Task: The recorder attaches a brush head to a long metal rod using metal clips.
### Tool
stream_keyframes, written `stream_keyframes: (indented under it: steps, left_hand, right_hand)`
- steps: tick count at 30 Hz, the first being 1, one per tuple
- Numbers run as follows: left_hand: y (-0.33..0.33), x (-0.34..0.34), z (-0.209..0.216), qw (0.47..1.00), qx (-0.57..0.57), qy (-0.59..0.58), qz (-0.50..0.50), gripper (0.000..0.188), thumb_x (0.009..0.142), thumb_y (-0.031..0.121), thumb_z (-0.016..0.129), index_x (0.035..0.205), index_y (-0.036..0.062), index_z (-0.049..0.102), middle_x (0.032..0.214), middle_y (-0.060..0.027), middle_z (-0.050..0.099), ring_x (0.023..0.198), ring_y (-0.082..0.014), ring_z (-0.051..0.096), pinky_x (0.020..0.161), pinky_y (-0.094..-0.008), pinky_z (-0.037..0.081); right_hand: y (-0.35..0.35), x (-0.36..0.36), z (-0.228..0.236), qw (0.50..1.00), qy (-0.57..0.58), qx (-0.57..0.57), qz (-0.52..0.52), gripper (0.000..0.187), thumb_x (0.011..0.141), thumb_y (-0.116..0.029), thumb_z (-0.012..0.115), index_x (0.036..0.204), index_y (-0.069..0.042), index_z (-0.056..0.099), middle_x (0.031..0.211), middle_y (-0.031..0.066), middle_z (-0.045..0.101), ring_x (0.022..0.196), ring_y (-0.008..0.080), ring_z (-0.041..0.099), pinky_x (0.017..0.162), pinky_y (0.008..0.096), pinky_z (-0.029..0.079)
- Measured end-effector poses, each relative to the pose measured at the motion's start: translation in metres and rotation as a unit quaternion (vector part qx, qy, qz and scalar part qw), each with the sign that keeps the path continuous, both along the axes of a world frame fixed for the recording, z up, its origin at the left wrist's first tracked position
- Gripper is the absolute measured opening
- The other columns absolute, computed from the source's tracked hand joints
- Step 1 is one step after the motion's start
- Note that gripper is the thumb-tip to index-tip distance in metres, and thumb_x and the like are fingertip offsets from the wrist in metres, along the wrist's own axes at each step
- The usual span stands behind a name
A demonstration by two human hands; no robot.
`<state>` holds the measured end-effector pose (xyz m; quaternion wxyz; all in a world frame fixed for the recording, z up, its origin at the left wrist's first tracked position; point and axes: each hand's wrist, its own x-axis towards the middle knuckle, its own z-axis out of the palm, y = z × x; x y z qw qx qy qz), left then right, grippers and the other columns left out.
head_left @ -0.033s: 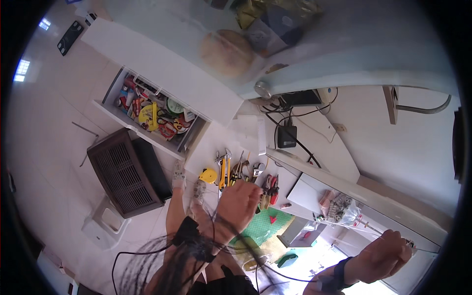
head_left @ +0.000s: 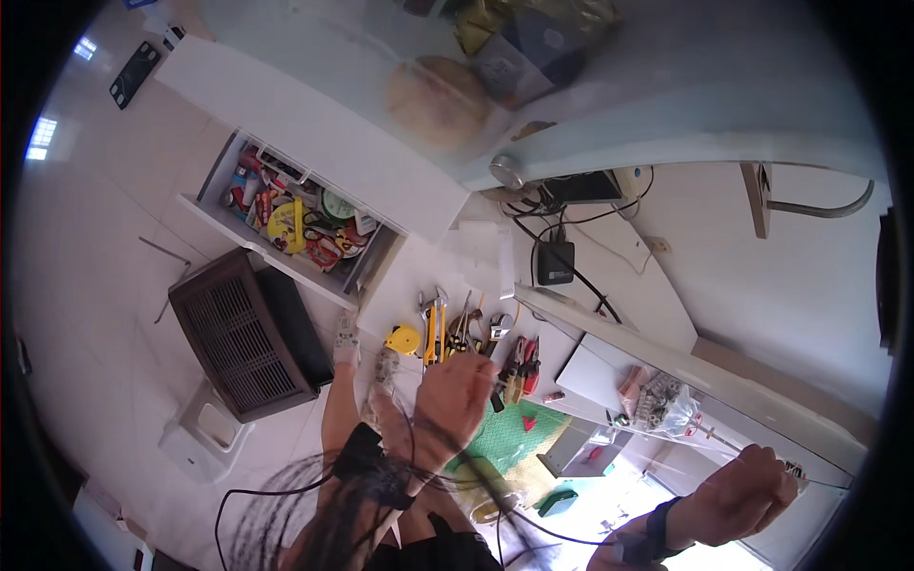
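Note:
My left hand [head_left: 455,392] is curled closed at the centre, just in front of a row of hand tools. What its fingers hold, if anything, is hidden. Beside its fingertips lie red-handled pliers [head_left: 530,366]; a yellow tape measure [head_left: 402,340] and long yellow-handled tools [head_left: 436,325] lie beyond it. My right hand [head_left: 738,497] is closed too, at the lower right, next to a thin metal rod [head_left: 716,436] and a clear plastic bag [head_left: 678,417] by small metal parts. I cannot make out anything inside its fist. Dark straps circle both wrists.
An open drawer [head_left: 195,202] full of tools stands at the left, above a brown slatted box [head_left: 238,333] and a white stool [head_left: 228,462]. Cables run round a black power adapter [head_left: 555,262]. A frosted glass top [head_left: 685,124] spans the far side. A green mat [head_left: 509,433] lies nearer.
My left hand has shifted slightly to the left, still curled. My right hand has not visibly moved.

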<state>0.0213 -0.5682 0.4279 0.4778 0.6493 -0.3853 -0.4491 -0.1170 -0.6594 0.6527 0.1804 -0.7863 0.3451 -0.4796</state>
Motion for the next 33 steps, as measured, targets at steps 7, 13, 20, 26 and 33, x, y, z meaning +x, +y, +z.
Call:
stream_keyframes:
  steps: [7, 13, 20, 26, 33]
  left_hand:
    - [0.028, 0.004, 0.003, 0.982, 0.117, 0.082, 0.125, 0.050, 0.080, 0.015, 0.065, 0.119, 0.0019, 0.038, 0.072, -0.0031, 0.054, 0.058, -0.0082, 0.051, 0.056, -0.0234, 0.042]
    - [-0.015, -0.008, 0.003, 0.984, 0.051, -0.145, -0.089, 0.071, 0.072, 0.024, 0.069, 0.130, 0.0044, 0.033, 0.080, -0.0013, 0.055, 0.068, -0.0142, 0.055, 0.080, -0.0386, 0.037]
    - [-0.042, -0.016, -0.002, 0.946, -0.056, -0.305, -0.096, 0.020, 0.079, 0.019, 0.058, 0.097, 0.0092, 0.057, 0.077, -0.0046, 0.048, 0.074, -0.0197, 0.054, 0.076, -0.0410, 0.038]
    - [-0.017, -0.023, 0.001, 0.979, 0.025, -0.169, -0.108, 0.013, 0.080, 0.015, 0.060, 0.078, 0.0027, 0.056, 0.079, -0.0115, 0.048, 0.072, -0.0261, 0.053, 0.061, -0.0352, 0.044]
    - [-0.024, -0.045, 0.028, 0.967, 0.016, 0.239, -0.086, 0.015, 0.090, 0.012, 0.050, 0.093, -0.0015, 0.057, 0.082, -0.0062, 0.053, 0.070, -0.0125, 0.056, 0.066, -0.0244, 0.048]
  right_hand:
    - [0.014, -0.009, 0.003, 0.986, -0.062, 0.000, -0.152, 0.017, 0.089, -0.015, 0.036, 0.090, -0.001, 0.045, 0.062, 0.0029, 0.033, 0.050, 0.0102, 0.029, 0.047, 0.0272, 0.026]
    - [0.017, -0.028, 0.021, 0.979, -0.100, 0.101, 0.143, 0.030, 0.086, -0.039, 0.052, 0.099, -0.012, 0.053, 0.068, 0.0001, 0.052, 0.056, 0.0120, 0.044, 0.050, 0.0299, 0.038]
    - [0.009, -0.044, 0.040, 0.909, -0.287, 0.172, 0.250, 0.028, 0.084, -0.041, 0.054, 0.090, -0.014, 0.056, 0.061, 0.0000, 0.050, 0.044, 0.0107, 0.040, 0.046, 0.0253, 0.036]
    - [0.023, -0.048, 0.009, 0.948, -0.313, 0.034, -0.052, 0.024, 0.084, -0.016, 0.048, 0.103, -0.001, 0.047, 0.073, 0.0063, 0.045, 0.055, 0.0140, 0.038, 0.053, 0.0271, 0.033]
    - [0.012, -0.031, -0.060, 0.903, 0.222, 0.368, -0.013, 0.057, 0.071, 0.002, 0.059, 0.125, 0.002, 0.040, 0.092, 0.0131, 0.054, 0.080, 0.0193, 0.056, 0.072, 0.0286, 0.047]
